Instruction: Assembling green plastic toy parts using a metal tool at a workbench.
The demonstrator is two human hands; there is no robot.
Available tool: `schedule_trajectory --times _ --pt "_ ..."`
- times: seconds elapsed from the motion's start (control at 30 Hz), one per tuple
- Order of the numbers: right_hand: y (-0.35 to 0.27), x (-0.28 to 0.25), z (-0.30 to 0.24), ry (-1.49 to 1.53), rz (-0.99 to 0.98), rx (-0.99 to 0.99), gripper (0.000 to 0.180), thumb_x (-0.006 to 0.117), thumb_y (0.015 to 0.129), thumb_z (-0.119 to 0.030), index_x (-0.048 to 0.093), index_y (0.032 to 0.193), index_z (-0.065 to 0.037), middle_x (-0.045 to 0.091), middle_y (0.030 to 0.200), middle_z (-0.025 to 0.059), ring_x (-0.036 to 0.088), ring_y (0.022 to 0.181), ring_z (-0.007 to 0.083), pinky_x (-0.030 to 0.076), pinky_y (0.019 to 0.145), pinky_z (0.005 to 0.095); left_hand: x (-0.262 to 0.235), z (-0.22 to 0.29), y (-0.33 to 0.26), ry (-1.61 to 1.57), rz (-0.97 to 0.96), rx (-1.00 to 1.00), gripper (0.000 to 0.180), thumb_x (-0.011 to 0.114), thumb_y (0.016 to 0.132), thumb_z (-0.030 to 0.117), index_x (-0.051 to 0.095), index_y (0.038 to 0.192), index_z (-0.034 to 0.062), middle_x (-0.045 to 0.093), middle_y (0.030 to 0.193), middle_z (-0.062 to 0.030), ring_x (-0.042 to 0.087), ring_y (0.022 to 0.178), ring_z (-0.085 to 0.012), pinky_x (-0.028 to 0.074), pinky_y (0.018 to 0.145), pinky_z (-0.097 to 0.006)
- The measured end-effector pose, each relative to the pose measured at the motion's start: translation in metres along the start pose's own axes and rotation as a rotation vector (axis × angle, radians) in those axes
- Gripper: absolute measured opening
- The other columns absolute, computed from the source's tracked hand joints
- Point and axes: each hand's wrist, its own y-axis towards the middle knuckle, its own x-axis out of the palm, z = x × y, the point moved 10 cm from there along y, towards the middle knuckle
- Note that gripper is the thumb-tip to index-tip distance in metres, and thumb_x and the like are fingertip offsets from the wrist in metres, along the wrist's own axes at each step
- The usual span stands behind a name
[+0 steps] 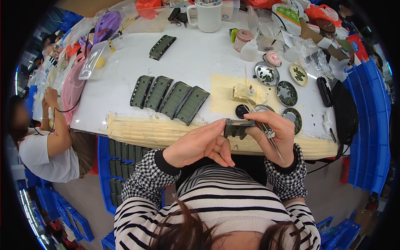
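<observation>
A dark green ribbed plastic piece (236,128) is held up edge-on over the table's front edge. My left hand (200,141) touches its left end with thumb and forefinger, the other fingers curled loosely below. On the opposite end, the fingertips of my right hand (275,131) pinch it. That same hand also grips a pair of metal tweezers (273,144), slanting across the palm. Several similar curved green pieces (176,100) lie in a row to the left, and one more (162,47) rests farther back. The piece's far side is hidden.
Right of centre stand a tape-wrapped block (249,92), a black cap (241,111) and round dishes (287,93) with green bits. A white mug (208,16) stands at the back. Masking tape (166,130) covers the front edge. A blue crate (109,199) holds more pieces; a co-worker (54,141) sits left.
</observation>
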Motion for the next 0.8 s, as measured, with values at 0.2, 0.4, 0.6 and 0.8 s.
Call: schedule_trajectory --times 0.2,0.4,0.6,0.8 --pt "-0.002 -0.001 -0.001 0.007 0.012 -0.022 0.031 0.078 0.074 -0.001 0.070 0.104 -0.003 0.066 0.076 0.0097 0.063 0.064 0.0175 0.048 0.058 0.0266 -0.001 0.014 -0.007 0.164 0.072 0.054 0.053 0.045 0.103 0.035 0.034 0.146 0.0064 0.058 0.067 -0.0082 0.062 0.061 -0.0196 0.053 0.063 -0.027" --pt "-0.007 0.001 -0.011 0.033 -0.020 -0.042 0.032 0.078 0.073 -0.001 0.070 0.104 -0.002 0.069 0.081 0.0112 0.065 0.067 0.0202 0.051 0.061 0.0276 0.008 0.069 -0.031 1.127 0.412 0.816 0.084 0.079 0.079 0.016 0.034 0.150 0.0080 0.062 0.094 -0.0113 0.057 0.080 -0.0139 0.046 0.069 -0.024" --pt "-0.011 -0.002 -0.013 0.107 0.016 -0.056 0.038 0.081 0.075 -0.013 0.068 0.107 0.001 0.071 0.085 0.0118 0.069 0.074 0.0226 0.053 0.064 0.0296 0.017 0.042 -0.011 0.602 0.159 0.731 0.067 0.048 0.093 -0.007 0.020 0.153 0.0003 0.063 0.120 -0.0147 0.061 0.109 -0.0218 0.044 0.100 -0.034" --pt "-0.027 -0.021 -0.026 -0.113 -0.066 -0.189 0.044 0.082 0.075 -0.022 0.065 0.109 0.001 0.071 0.098 0.0197 0.070 0.088 0.0296 0.053 0.076 0.0341 0.009 0.045 -0.013 0.756 0.210 0.713 0.057 0.049 0.090 -0.012 0.038 0.145 -0.0019 0.066 0.117 -0.0152 0.063 0.113 -0.0214 0.046 0.100 -0.032"
